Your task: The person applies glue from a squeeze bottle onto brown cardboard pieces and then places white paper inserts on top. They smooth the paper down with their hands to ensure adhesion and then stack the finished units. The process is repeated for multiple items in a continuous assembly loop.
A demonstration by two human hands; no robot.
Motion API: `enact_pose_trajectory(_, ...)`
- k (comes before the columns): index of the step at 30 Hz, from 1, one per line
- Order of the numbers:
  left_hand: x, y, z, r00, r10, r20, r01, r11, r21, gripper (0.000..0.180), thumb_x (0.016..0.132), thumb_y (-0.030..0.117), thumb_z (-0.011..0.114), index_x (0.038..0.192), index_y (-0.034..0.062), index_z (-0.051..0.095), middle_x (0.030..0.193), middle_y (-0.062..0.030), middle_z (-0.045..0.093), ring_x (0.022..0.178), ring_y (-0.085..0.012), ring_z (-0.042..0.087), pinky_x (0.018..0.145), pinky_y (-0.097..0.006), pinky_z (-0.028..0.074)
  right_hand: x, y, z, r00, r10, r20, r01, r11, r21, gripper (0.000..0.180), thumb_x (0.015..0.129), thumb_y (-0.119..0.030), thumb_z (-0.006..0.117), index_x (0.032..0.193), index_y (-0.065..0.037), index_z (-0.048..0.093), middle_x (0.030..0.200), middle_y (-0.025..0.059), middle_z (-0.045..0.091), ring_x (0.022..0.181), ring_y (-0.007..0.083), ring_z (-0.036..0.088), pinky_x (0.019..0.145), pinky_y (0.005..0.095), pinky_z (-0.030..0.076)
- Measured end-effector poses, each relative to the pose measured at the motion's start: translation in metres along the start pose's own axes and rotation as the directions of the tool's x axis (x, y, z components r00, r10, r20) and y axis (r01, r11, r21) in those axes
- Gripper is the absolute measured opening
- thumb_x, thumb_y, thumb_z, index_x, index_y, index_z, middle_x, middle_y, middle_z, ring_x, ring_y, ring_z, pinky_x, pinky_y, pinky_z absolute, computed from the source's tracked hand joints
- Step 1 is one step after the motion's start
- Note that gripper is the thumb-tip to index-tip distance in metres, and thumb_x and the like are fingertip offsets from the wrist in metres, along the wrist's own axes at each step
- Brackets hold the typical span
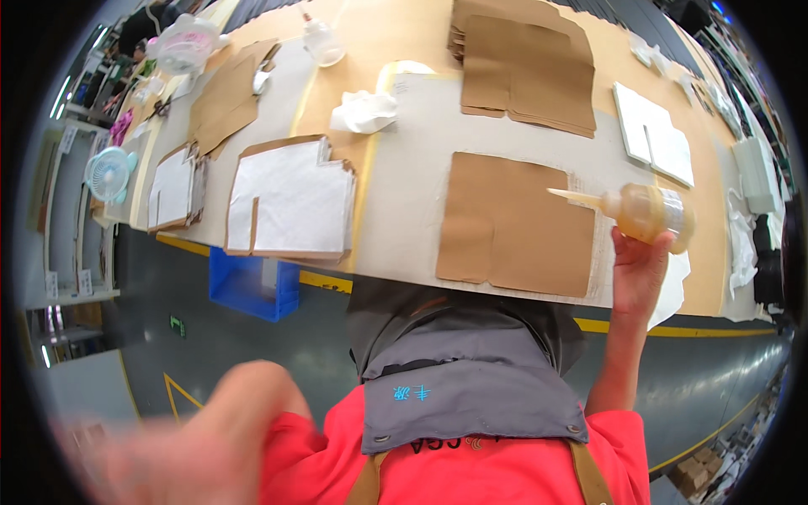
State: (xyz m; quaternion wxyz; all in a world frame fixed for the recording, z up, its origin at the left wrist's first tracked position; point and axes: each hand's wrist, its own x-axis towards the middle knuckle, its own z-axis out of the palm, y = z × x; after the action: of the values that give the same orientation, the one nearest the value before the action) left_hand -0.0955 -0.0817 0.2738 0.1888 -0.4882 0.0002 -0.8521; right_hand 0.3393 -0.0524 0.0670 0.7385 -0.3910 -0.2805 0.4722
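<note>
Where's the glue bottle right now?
In the head view, the glue bottle is at the right, held up in the right hand, its nozzle pointing left over the right edge of the brown cardboard sheet on the table.

Worktable (404, 168) with cardboard blanks (512, 223)

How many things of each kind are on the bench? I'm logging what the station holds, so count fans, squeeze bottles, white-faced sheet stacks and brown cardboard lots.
Fans: 2, the pale blue fan and the pink fan.
Squeeze bottles: 2, the amber bottle in the right hand, and the clear bottle.
White-faced sheet stacks: 3.
Brown cardboard lots: 3.
Total: 10.
</note>
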Motion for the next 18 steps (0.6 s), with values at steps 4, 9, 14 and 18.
enact_pose_trajectory(4, -0.192, -0.022, -0.012, 0.198, -0.812, 0.549, 0.611, 0.54, 0.578, 0.035, 0.089, -0.002, 0.062, 0.124, -0.0021, 0.059, 0.128, -0.0171, 0.061, 0.124, -0.0318, 0.056, 0.109, -0.04, 0.041, 0.002, 0.027, 0.021, 0.998, -0.035, 0.052, 0.04, 0.995, -0.094, 0.055, 0.1, -0.039, 0.062, 0.14, -0.004, 0.049, 0.135, 0.011, 0.061, 0.12, 0.023, 0.063, 0.091, 0.0432, 0.06)
enact_pose_trajectory(9, -0.276, -0.006, -0.037, -0.108, -0.697, 0.709, 0.331, 0.647, 0.687, 0.033, 0.085, 0.014, 0.075, 0.117, 0.0122, 0.069, 0.117, -0.0029, 0.064, 0.111, -0.0245, 0.058, 0.095, -0.038, 0.039, 0.009, 0.044, 0.051, 0.99, -0.124, 0.073, 0.142, 0.923, -0.358, 0.086, 0.088, -0.051, 0.074, 0.147, -0.004, 0.033, 0.146, 0.0196, 0.049, 0.128, 0.0294, 0.055, 0.102, 0.0465, 0.052)
enact_pose_trajectory(14, -0.287, -0.003, -0.049, -0.137, -0.688, 0.712, 0.25, 0.672, 0.697, 0.03, 0.084, 0.02, 0.077, 0.113, 0.0145, 0.072, 0.116, 0.0017, 0.065, 0.111, -0.0216, 0.056, 0.095, -0.037, 0.036, 0.022, 0.071, 0.066, 0.947, -0.236, 0.217, 0.319, 0.769, -0.554, 0.107, 0.072, -0.059, 0.085, 0.145, -0.007, 0.026, 0.145, 0.0248, 0.048, 0.13, 0.0332, 0.053, 0.106, 0.0492, 0.048)
enact_pose_trajectory(18, -0.288, -0.002, -0.051, -0.138, -0.71, 0.691, 0.266, 0.646, 0.716, 0.028, 0.083, 0.021, 0.077, 0.11, 0.0144, 0.073, 0.115, 0.0025, 0.065, 0.113, -0.0217, 0.056, 0.095, -0.037, 0.036, 0.027, 0.088, 0.07, 0.88, -0.228, 0.416, 0.441, 0.717, -0.54, 0.108, 0.064, -0.055, 0.091, 0.139, -0.01, 0.027, 0.143, 0.025, 0.048, 0.126, 0.0379, 0.056, 0.106, 0.0514, 0.048)
